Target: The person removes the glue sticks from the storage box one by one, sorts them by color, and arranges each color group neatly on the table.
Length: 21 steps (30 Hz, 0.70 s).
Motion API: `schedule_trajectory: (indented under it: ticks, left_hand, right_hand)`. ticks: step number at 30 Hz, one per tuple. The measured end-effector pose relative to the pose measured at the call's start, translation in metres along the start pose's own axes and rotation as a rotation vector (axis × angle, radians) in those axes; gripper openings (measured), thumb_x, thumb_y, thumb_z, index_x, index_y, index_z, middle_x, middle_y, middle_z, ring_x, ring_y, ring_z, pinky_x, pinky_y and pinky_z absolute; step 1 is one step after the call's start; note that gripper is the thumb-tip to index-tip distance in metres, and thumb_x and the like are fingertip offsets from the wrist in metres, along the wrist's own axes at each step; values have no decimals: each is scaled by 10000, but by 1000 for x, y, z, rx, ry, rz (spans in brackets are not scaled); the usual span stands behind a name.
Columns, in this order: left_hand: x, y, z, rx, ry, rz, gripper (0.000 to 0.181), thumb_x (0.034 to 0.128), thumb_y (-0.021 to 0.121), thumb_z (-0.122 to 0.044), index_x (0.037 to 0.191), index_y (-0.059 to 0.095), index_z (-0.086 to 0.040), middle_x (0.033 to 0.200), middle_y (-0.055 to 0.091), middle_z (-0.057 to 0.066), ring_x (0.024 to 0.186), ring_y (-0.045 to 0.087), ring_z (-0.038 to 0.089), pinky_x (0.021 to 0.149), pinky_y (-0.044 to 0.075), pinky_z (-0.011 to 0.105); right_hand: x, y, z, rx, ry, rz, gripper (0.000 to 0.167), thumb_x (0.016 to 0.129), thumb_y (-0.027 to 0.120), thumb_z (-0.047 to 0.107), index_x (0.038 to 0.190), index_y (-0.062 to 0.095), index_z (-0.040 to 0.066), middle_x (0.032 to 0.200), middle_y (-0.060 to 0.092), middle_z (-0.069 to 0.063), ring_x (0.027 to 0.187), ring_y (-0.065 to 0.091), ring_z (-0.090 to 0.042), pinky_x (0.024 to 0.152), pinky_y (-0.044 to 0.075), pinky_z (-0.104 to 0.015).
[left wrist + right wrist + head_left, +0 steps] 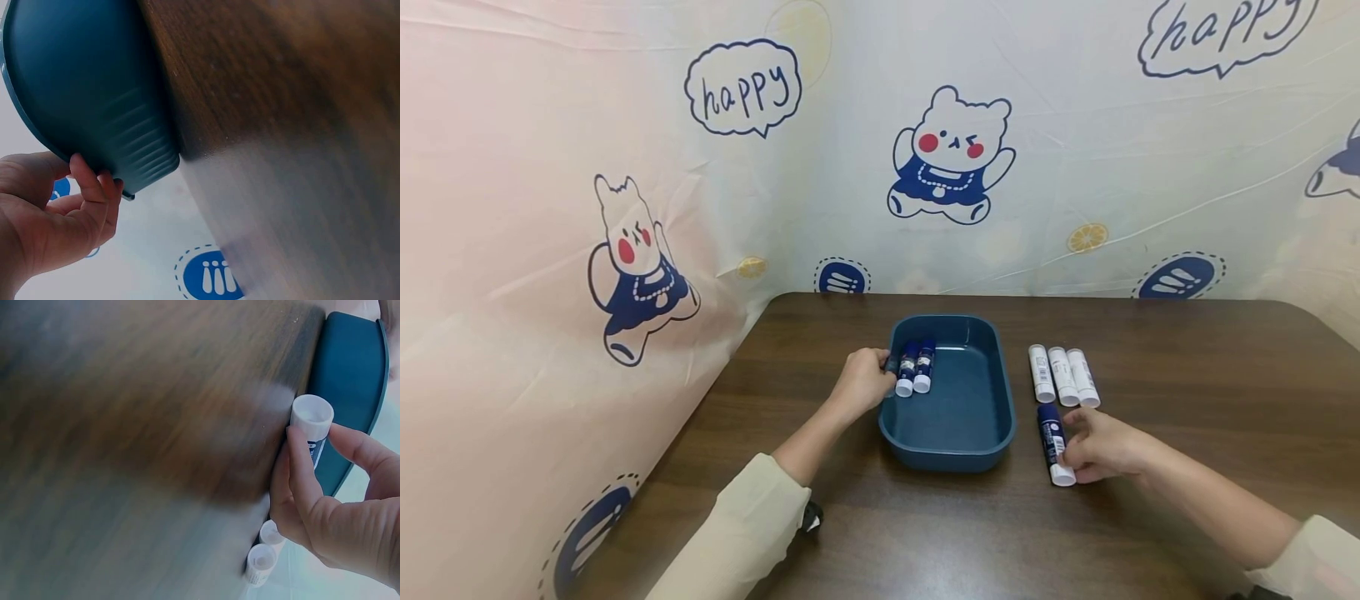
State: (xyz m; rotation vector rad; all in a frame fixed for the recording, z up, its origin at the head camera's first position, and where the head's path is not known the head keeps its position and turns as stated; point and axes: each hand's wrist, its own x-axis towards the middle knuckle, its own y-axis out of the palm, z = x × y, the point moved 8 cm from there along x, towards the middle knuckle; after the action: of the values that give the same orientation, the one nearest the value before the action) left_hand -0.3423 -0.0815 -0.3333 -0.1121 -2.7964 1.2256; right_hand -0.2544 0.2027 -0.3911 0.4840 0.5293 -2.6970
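Observation:
A blue-green rectangular bin (955, 461) stands on the table, with two dark blue glue sticks (924, 367) with white ends lying side by side inside near its left wall. My left hand (867, 383) grips the bin's left rim, its fingers bent at the edge in the left wrist view. To the right of the bin, my right hand (1105, 446) holds another dark blue glue stick (1051, 433) between thumb and fingers, its white end (311, 412) toward me. Just beyond it lie three white glue sticks (1063, 377) in a row; the right wrist view shows only two white ends (260, 564) below the hand.
The brown wooden table (880, 533) spreads around the bin. A pale cloth (850, 167) printed with cartoon figures and lettering hangs behind the table and along its left side.

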Motion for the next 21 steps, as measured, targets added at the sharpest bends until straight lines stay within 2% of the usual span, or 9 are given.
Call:
schedule_trajectory:
  ticks: [9, 21]
  left_hand:
    - [0, -1, 0, 1, 6, 3, 424, 833, 554, 14, 1252, 527, 70, 1168, 588, 163, 493, 440, 119, 453, 347, 213]
    - [1, 2, 2, -16, -15, 19, 426, 842, 550, 8, 1263, 519, 65, 1177, 583, 165, 516, 470, 128, 460, 358, 216]
  right_hand:
    - [-3, -3, -3, 47, -45, 28, 666, 744, 545, -38, 1255, 140, -177, 884, 535, -162, 751, 558, -202, 685, 518, -380]
    - [-2, -6, -5, 53, -29, 36, 689, 748, 555, -19, 1263, 126, -177, 890, 562, -148, 769, 574, -203, 695, 518, -372]
